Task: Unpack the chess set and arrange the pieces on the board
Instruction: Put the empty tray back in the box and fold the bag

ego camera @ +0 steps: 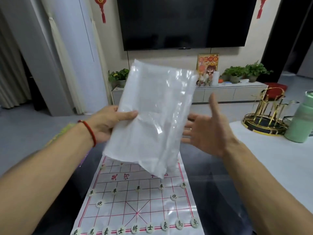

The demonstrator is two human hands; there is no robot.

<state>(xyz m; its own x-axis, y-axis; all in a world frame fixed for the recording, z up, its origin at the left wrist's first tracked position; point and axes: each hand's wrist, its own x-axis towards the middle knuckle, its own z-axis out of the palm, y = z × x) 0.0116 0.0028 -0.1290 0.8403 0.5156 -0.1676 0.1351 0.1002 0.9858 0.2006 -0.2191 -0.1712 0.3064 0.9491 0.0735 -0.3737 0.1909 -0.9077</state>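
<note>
The left hand [108,122] pinches a clear plastic bag [152,116] by its left edge, thumb across the front, fingers behind, and holds it up in the air above the far half of the board. The right hand [208,129] is spread wide, palm toward the bag, thumb up, fingers just beside the bag's right edge; whether they touch it cannot be told. A red cord bracelet [89,131] circles the left wrist. Below lies the paper chess board [135,200] with red grid lines, spread on a dark table [220,184]. Round pale chess pieces [135,228] line the near row, two cannons sit one row up, five soldiers beyond them. The bag hides most of the board's far side; only a few pieces show at the far edge. Right of the board, a gold rack [265,114] and a green container [301,119] stand on a white surface. Far off, a dark television [184,22] hangs over a low cabinet [228,92] with potted plants [243,72].
</note>
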